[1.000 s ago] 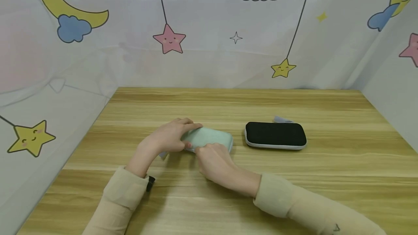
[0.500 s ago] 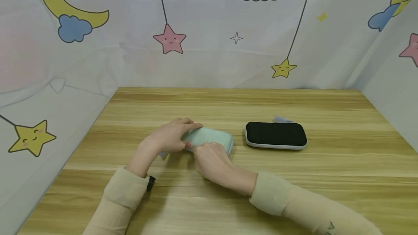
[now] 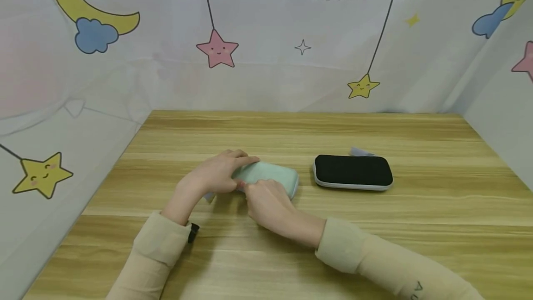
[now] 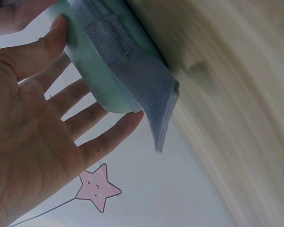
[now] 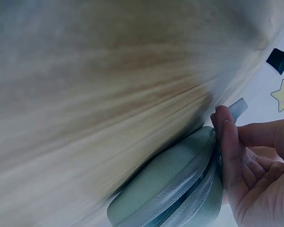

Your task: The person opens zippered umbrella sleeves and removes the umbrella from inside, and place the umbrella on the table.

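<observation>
Left hand [image 3: 216,174], spread, grips the mint case [image 3: 270,172] — right hand [image 3: 269,205] pinches its zip [image 5: 173,190] — likely light, firmish; brace its sides.

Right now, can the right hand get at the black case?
Likely yes, once free: the right hand is busy at the mint case, but nothing covers the black case and bare tabletop lies in front.

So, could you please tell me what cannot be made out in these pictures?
Inside of the mint case: right wrist view, its shell hides all but a dark gap.
Any zipper pull at the right grip: right wrist view, its fingers cover it.
Lettering on the right sleeve: head view, cut by the bottom edge.
</observation>
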`<control>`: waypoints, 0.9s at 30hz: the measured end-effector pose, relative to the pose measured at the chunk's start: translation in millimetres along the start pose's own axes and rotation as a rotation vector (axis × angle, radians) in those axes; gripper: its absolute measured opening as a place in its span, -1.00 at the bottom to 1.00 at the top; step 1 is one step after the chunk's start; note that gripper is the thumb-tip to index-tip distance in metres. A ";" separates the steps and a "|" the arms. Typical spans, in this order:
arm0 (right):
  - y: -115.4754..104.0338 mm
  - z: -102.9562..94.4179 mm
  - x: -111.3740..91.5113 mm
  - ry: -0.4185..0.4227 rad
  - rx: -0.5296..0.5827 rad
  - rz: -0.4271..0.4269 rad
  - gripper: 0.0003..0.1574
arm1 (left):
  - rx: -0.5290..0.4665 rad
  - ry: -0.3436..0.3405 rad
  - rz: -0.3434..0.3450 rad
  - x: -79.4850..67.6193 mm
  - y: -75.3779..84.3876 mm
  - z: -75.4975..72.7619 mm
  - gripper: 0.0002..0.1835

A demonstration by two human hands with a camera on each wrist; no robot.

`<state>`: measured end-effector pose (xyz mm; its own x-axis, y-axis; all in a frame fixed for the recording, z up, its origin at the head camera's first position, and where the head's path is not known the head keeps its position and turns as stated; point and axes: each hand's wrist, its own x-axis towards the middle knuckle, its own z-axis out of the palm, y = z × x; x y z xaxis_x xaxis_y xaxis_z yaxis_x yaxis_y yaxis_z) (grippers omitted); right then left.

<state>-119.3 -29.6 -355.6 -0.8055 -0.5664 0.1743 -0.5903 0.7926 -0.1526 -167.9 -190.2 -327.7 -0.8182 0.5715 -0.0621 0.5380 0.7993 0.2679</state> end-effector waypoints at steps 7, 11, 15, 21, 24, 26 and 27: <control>2.8 -1.6 -0.3 -0.022 0.037 0.017 -0.85 | -0.005 -0.006 0.000 0.0 -0.2 0.2 -0.34; 4.2 -0.4 -1.1 -0.042 0.065 0.034 -0.82 | -0.006 -0.012 -0.002 -0.9 0.0 -0.8 -0.32; 6.1 -0.5 -2.9 -0.062 0.110 0.041 -0.83 | -0.005 -0.013 -0.003 -0.9 0.3 -1.8 -0.32; 9.0 -3.0 -7.8 -0.055 0.137 0.022 -0.78 | -0.007 -0.019 -0.006 -0.4 -0.4 -1.5 -0.31; 12.6 -4.4 -11.4 -0.036 0.166 0.002 -0.76 | -0.012 -0.023 -0.007 -0.3 -0.8 -1.1 -0.31; 15.5 -5.9 -14.2 -0.026 0.172 -0.003 -0.75 | -0.014 -0.028 -0.011 0.0 -1.1 -0.6 -0.31; 16.7 -7.0 -15.7 -0.022 0.178 -0.006 -0.76 | -0.015 -0.030 -0.015 -0.2 -1.1 -0.7 -0.31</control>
<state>-116.2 -5.9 -354.0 -0.8019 -0.5770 0.1550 -0.5932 0.7380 -0.3217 -168.5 -191.3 -327.4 -0.8193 0.5654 -0.0951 0.5226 0.8047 0.2816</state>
